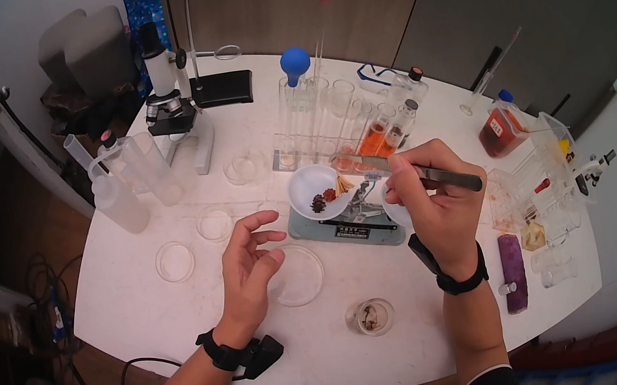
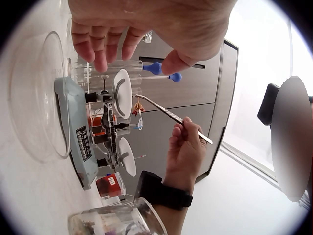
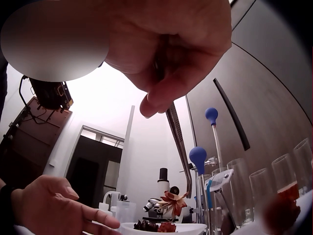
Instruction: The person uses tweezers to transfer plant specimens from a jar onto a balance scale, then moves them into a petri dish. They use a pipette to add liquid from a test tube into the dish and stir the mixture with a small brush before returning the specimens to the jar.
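Note:
My right hand (image 1: pixel 439 195) grips metal tweezers (image 2: pixel 168 113), their tips angled over the left pan. That white pan (image 1: pixel 307 191) sits on a two-pan balance with a teal base (image 1: pixel 348 233). In it lie dark dried bits (image 1: pixel 318 204), red dried bits (image 1: pixel 329 195) and a pale orange, petal-like dried piece (image 3: pixel 173 201) near its right rim. The tweezer tips overlap this piece in the right wrist view. My left hand (image 1: pixel 251 263), fingers loosely bent and holding nothing, hovers left of the balance over a glass dish (image 1: pixel 302 299). My right hand partly hides the other pan (image 2: pixel 127 156).
A small glass jar (image 1: pixel 384 327) with brown bits stands near the front edge. Behind the balance are test tubes in a rack (image 1: pixel 287 160) and blue-bulbed droppers (image 1: pixel 295 64). A microscope (image 1: pixel 176 108) and plastic bottles (image 1: pixel 119 204) stand left; glassware and a purple roll (image 1: pixel 513 272) right.

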Motion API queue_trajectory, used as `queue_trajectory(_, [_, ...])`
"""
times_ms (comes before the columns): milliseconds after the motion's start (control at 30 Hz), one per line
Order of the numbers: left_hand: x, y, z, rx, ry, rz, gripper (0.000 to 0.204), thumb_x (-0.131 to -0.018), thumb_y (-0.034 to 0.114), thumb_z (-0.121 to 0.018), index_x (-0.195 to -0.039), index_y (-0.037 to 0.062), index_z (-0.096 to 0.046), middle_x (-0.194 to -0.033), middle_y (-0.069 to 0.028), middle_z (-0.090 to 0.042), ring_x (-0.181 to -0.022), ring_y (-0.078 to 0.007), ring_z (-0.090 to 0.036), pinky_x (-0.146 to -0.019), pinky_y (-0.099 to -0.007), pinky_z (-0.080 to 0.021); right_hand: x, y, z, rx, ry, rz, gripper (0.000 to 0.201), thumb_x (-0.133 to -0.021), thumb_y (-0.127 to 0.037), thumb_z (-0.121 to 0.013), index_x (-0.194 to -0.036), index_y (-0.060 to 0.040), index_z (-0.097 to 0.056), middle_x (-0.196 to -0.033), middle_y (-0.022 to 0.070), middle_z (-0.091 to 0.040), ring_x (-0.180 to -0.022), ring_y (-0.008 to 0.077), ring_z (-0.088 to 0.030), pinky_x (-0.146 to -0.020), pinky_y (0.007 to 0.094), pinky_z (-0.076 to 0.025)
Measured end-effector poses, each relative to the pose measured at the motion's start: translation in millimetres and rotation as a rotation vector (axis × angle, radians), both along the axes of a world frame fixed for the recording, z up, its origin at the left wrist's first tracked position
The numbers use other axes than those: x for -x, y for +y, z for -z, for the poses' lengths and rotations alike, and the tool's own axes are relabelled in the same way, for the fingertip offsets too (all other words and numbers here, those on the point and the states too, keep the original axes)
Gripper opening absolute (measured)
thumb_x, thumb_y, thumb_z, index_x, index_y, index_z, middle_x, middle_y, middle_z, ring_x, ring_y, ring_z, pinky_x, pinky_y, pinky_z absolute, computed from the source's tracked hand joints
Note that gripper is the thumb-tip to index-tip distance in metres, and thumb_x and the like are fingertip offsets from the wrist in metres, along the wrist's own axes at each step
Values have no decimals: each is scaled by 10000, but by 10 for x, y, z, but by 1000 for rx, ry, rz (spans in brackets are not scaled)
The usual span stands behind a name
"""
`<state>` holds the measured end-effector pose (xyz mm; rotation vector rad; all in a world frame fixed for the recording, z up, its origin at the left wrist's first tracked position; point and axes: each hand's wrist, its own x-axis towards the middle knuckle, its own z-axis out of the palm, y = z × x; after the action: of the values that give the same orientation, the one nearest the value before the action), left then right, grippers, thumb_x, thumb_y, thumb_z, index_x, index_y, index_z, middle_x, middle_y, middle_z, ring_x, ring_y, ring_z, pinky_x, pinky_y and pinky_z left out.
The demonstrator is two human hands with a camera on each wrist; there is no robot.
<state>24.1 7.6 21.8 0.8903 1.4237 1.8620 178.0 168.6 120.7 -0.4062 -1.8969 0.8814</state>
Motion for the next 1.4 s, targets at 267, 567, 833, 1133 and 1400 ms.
queue_trajectory(267, [4, 7, 17, -3, 1, 0, 532, -750, 142, -526, -1262, -3, -518, -1263, -89, -537, -1075, -195, -563, -948, -317, -396, 20, 39, 25, -71, -65, 20, 96, -886, -26, -655, -803, 21, -657, -616, 27, -622, -534, 56, -601, -476, 185, -448])
queue_trajectory(567, [-2, 9, 14, 5, -2, -12, 526, -753, 138, -525, -1261, 2, -519, -1264, -85, -538, -1068, -190, -564, -936, -315, -400, 10, 59, 8, -74, -66, 32, 105, -881, -40, -667, -797, 20, -650, -607, 23, -611, -539, 52, -595, -484, 181, -444])
queue_trajectory(833, [8, 12, 37, -14, -7, 3, 502, -773, 113, -538, -1263, 6, -519, -1271, -78, -533, -1065, -179, -561, -895, -297, -414, -112, 12, -134, 4, 78, 74, 97, -879, -26, -670, -817, 46, -651, -652, 34, -615, -564, 65, -605, -499, 182, -460])
queue_trajectory(1133, [40, 7, 76, -36, -15, 30, 463, -807, 70, -561, -1264, 6, -517, -1280, -72, -523, -1061, -165, -551, -842, -280, -441, -143, 32, -156, -16, 29, 58, 109, -879, -31, -668, -803, 44, -647, -624, 28, -598, -553, 56, -584, -497, 177, -446])
queue_trajectory(1400, [48, 8, 84, -28, -12, 34, 468, -806, 84, -568, -1265, 7, -517, -1279, -75, -526, -1061, -164, -553, -841, -284, -441, -133, 65, -111, -51, -48, 45, 99, -865, -40, -677, -794, 25, -651, -619, 17, -602, -545, 42, -565, -493, 177, -439])
